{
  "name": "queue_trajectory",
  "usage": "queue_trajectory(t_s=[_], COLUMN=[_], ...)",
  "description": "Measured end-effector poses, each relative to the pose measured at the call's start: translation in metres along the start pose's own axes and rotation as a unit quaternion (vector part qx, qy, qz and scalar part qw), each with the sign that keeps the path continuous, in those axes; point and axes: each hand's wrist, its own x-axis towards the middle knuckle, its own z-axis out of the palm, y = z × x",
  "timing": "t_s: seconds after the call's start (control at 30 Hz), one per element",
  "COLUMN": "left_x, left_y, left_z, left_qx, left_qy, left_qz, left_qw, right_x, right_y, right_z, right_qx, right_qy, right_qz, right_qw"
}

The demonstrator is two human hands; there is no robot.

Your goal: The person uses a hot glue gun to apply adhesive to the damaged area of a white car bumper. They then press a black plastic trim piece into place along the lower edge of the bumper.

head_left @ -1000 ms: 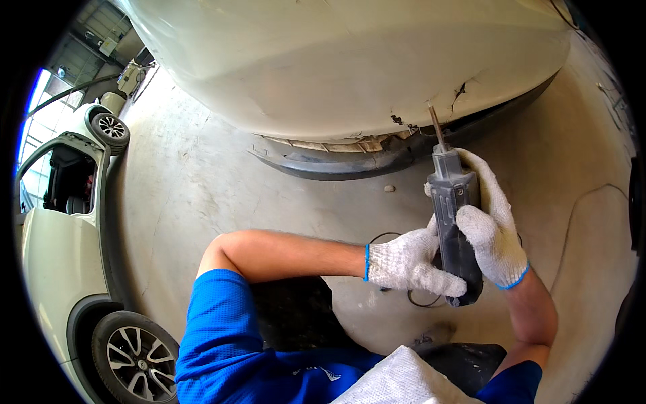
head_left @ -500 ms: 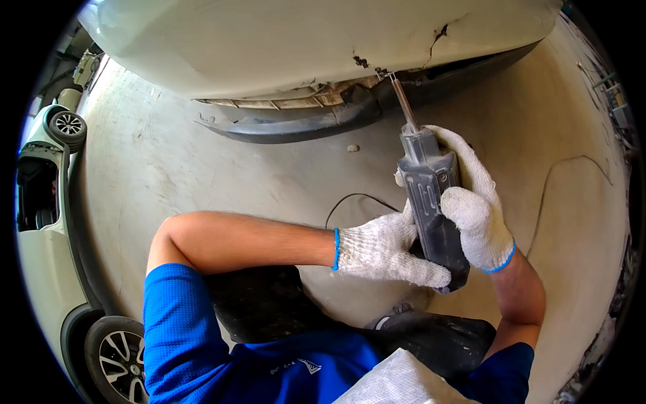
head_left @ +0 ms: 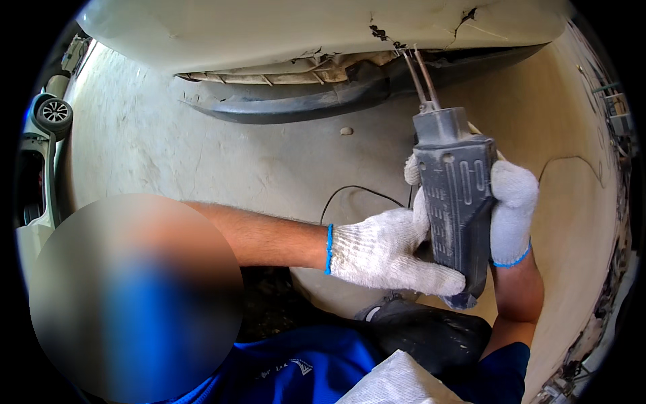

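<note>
A black hot stapler (head_left: 457, 202), a hand-held plastic welder with two long metal prongs (head_left: 422, 81), is gripped between my white-gloved hands. My left hand (head_left: 383, 252) closes round its lower left side, the thumb across the butt end. Round the right side wraps my right hand (head_left: 515, 205), its other fingers partly hidden behind the body. The prong tips reach the lower edge of a cream car bumper (head_left: 269, 34), beside a jagged dark crack (head_left: 380, 32). Whether they touch the plastic or hold a staple, I cannot tell. Another crack (head_left: 463, 21) runs further right.
Below the bumper hangs a black lower trim strip (head_left: 289, 111), partly apart from it. A small stone-like lump (head_left: 346, 131) lies on the concrete floor (head_left: 148, 148). A dark cable (head_left: 356, 188) loops behind my left hand. Another car (head_left: 42, 148) stands at far left; clutter lines the right edge.
The stapler has turned about its length, so its broad face and both prongs show separately. My hands have shifted slightly right with it, and the bumper sits higher in view.
</note>
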Motion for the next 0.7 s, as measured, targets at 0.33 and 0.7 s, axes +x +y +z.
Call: queue_trajectory(t_s=[0.33,0.7], left_x=[-0.004,-0.005], left_y=[0.016,0.025], left_z=[-0.002,0.001], left_qx=[-0.003,-0.036], left_qy=[-0.037,-0.097], left_qz=[0.051,0.113], left_qw=[0.998,0.988], right_x=[0.003,0.008], right_y=[-0.021,-0.068], right_z=[0.032,0.115], right_qx=[-0.027,-0.254], right_qy=[0.065,0.198], right_qz=[-0.014,0.028], right_qw=[0.997,0.946])
